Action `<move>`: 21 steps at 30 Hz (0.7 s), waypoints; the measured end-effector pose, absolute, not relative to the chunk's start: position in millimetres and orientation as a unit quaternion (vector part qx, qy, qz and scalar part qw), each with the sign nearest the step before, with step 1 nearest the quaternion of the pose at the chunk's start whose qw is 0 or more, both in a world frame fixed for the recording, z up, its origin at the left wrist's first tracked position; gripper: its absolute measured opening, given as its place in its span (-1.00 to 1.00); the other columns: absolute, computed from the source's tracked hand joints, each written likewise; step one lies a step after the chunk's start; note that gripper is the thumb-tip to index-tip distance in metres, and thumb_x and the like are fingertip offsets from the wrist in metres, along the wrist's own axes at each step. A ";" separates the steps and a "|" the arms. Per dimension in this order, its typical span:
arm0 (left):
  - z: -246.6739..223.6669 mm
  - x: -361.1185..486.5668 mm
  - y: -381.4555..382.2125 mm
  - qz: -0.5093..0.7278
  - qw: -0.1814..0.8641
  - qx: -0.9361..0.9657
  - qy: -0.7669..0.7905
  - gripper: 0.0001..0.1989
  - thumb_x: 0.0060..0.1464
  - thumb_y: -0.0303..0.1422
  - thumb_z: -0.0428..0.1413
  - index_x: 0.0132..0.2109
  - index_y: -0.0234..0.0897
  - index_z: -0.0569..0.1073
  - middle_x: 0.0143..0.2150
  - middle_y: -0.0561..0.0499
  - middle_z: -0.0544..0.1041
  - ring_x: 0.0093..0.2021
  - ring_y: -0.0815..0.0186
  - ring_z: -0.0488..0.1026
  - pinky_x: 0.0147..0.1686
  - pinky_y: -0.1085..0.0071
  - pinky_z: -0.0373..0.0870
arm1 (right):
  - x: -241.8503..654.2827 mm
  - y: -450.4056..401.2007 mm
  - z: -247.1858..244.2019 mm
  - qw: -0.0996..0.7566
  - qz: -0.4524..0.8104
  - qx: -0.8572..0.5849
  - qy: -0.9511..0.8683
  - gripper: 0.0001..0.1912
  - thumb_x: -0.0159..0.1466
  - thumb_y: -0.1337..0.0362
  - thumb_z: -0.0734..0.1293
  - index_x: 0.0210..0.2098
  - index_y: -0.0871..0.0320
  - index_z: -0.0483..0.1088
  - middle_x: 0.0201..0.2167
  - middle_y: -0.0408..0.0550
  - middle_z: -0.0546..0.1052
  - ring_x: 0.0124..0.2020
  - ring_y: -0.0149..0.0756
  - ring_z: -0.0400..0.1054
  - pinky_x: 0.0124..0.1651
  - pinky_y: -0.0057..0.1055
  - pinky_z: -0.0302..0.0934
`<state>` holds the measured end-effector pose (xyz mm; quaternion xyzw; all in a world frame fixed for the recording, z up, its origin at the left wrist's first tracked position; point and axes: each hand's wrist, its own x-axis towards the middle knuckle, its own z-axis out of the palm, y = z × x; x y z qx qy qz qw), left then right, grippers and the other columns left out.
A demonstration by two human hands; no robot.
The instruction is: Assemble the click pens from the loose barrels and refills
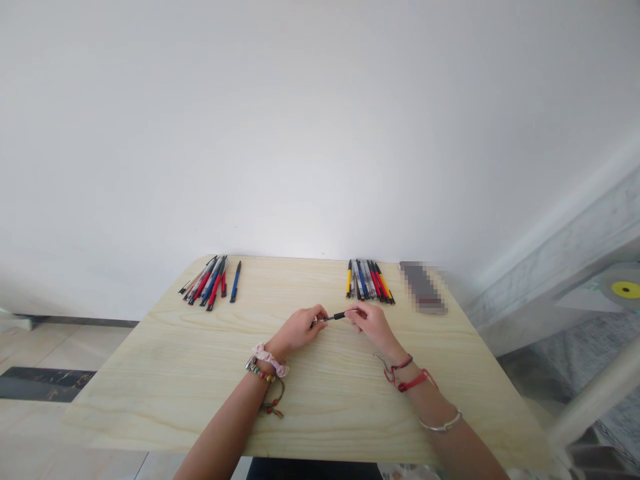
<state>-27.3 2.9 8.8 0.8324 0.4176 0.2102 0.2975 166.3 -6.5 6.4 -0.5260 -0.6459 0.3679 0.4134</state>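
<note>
Between my two hands, just above the middle of the table, a pen (336,317) with a clear barrel and a black grip lies almost level. My left hand (301,327) is closed on its clear barrel end. With thumb and fingers pinched, my right hand (371,323) grips the pen at its black end, and the tip is partly hidden there. Beyond my left hand lies a pile of pens (206,283) in red, blue and clear, with a single blue pen (235,282) beside it. Past my right hand lies a row of pens (367,280) in yellow, clear, blue and red.
The pale wooden table (310,400) stands against a white wall (320,133). A blurred-out dark flat object (424,288) lies at the table's back right. Off to the right are a marble-patterned surface and a round yellow-centred thing (625,289).
</note>
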 end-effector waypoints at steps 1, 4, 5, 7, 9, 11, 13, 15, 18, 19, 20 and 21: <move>9.5 -27.3 2.7 0.212 0.301 0.829 0.420 -0.87 0.00 -0.39 -0.07 -0.27 -0.26 0.31 -0.44 0.05 0.44 -0.44 0.36 0.34 -0.42 0.48 0.20 | 166.1 -6.3 6.5 0.423 0.369 -0.516 -0.647 -0.82 0.01 0.18 0.29 -0.51 0.19 0.37 -0.72 -0.20 0.38 -0.72 -0.44 0.23 -0.65 -0.51 0.12; 10.0 -27.2 2.5 0.220 0.317 0.822 0.419 -0.86 0.00 -0.38 -0.08 -0.27 -0.27 0.32 -0.49 0.07 0.42 -0.47 0.38 0.34 -0.44 0.49 0.20 | 165.1 -6.7 6.6 0.438 0.371 -0.486 -0.659 -0.83 -0.03 0.23 0.32 -0.44 0.19 0.37 -0.60 -0.15 0.43 -0.61 -0.38 0.32 -0.53 -0.46 0.21; 9.7 -27.2 2.5 0.221 0.320 0.822 0.417 -0.86 0.01 -0.38 -0.08 -0.27 -0.27 0.32 -0.49 0.07 0.42 -0.48 0.38 0.34 -0.44 0.50 0.21 | 164.7 -7.2 6.3 0.436 0.374 -0.479 -0.664 -0.83 -0.03 0.23 0.33 -0.46 0.18 0.37 -0.59 -0.14 0.44 -0.59 -0.37 0.33 -0.51 -0.44 0.22; 8.5 -26.9 2.3 0.220 0.314 0.826 0.413 -0.85 0.01 -0.38 -0.09 -0.26 -0.28 0.32 -0.49 0.06 0.43 -0.47 0.37 0.34 -0.44 0.49 0.21 | 163.8 -8.6 5.1 0.422 0.379 -0.478 -0.671 -0.84 -0.02 0.21 0.32 -0.48 0.18 0.36 -0.63 -0.16 0.43 -0.61 -0.37 0.33 -0.51 -0.44 0.22; 7.2 -26.1 2.0 0.217 0.291 0.836 0.412 -0.84 0.02 -0.36 -0.09 -0.26 -0.28 0.32 -0.44 0.04 0.44 -0.44 0.36 0.35 -0.41 0.48 0.22 | 162.8 -9.8 3.2 0.395 0.374 -0.498 -0.676 -0.82 0.04 0.17 0.28 -0.55 0.18 0.34 -0.71 -0.19 0.38 -0.69 -0.41 0.28 -0.58 -0.47 0.18; 6.0 -25.0 1.6 0.205 0.258 0.848 0.415 -0.83 0.03 -0.34 -0.09 -0.25 -0.27 0.33 -0.39 0.00 0.46 -0.39 0.33 0.36 -0.38 0.46 0.22 | 162.1 -10.1 1.4 0.360 0.357 -0.529 -0.681 -0.67 0.11 0.13 0.20 -0.68 0.18 0.29 -0.81 -0.21 0.31 -0.77 -0.45 0.20 -0.64 -0.50 0.12; 5.1 -23.9 1.5 0.191 0.232 0.858 0.416 -0.81 0.04 -0.34 -0.11 -0.23 -0.26 0.34 -0.34 -0.02 0.46 -0.34 0.30 0.37 -0.35 0.44 0.22 | 162.3 -9.2 1.0 0.329 0.355 -0.547 -0.683 -0.58 0.15 0.10 0.13 -0.73 0.18 0.26 -0.85 -0.21 0.26 -0.81 -0.48 0.14 -0.67 -0.51 0.08; 4.3 -23.2 2.0 0.185 0.227 0.862 0.414 -0.80 0.06 -0.35 -0.13 -0.20 -0.25 0.33 -0.31 -0.02 0.46 -0.31 0.29 0.37 -0.32 0.44 0.22 | 164.0 -7.7 2.9 0.326 0.376 -0.535 -0.683 -0.67 0.12 0.10 0.18 -0.57 0.21 0.35 -0.76 -0.18 0.35 -0.77 -0.48 0.18 -0.64 -0.51 0.12; 3.3 -23.3 3.7 0.193 0.236 0.853 0.423 -0.78 0.07 -0.35 -0.14 -0.18 -0.23 0.32 -0.31 -0.01 0.46 -0.30 0.30 0.37 -0.31 0.45 0.22 | 168.2 -6.0 7.5 0.360 0.387 -0.488 -0.695 -0.60 0.00 0.15 0.32 -0.20 0.20 0.30 -0.44 -0.09 0.47 -0.57 -0.43 0.32 -0.50 -0.48 0.21; 3.0 -23.5 4.2 0.194 0.238 0.849 0.430 -0.78 0.07 -0.34 -0.14 -0.17 -0.23 0.33 -0.33 0.00 0.46 -0.32 0.30 0.37 -0.32 0.45 0.22 | 169.5 -5.8 8.5 0.364 0.376 -0.481 -0.704 -0.60 -0.01 0.17 0.32 -0.19 0.18 0.29 -0.42 -0.09 0.46 -0.53 -0.42 0.33 -0.46 -0.47 0.22; 2.8 -23.7 4.5 0.193 0.241 0.846 0.435 -0.78 0.06 -0.34 -0.13 -0.18 -0.23 0.33 -0.34 0.00 0.46 -0.33 0.30 0.37 -0.33 0.44 0.22 | 170.6 -5.9 8.9 0.358 0.360 -0.481 -0.714 -0.69 0.02 0.18 0.30 -0.26 0.18 0.31 -0.47 -0.11 0.46 -0.53 -0.41 0.33 -0.45 -0.47 0.22; 2.6 -23.9 4.7 0.192 0.243 0.845 0.436 -0.78 0.06 -0.33 -0.13 -0.18 -0.23 0.33 -0.35 0.00 0.46 -0.33 0.30 0.37 -0.33 0.44 0.22 | 171.3 -6.0 8.7 0.344 0.342 -0.489 -0.725 -0.79 0.07 0.18 0.26 -0.37 0.19 0.34 -0.56 -0.14 0.43 -0.57 -0.42 0.31 -0.46 -0.47 0.20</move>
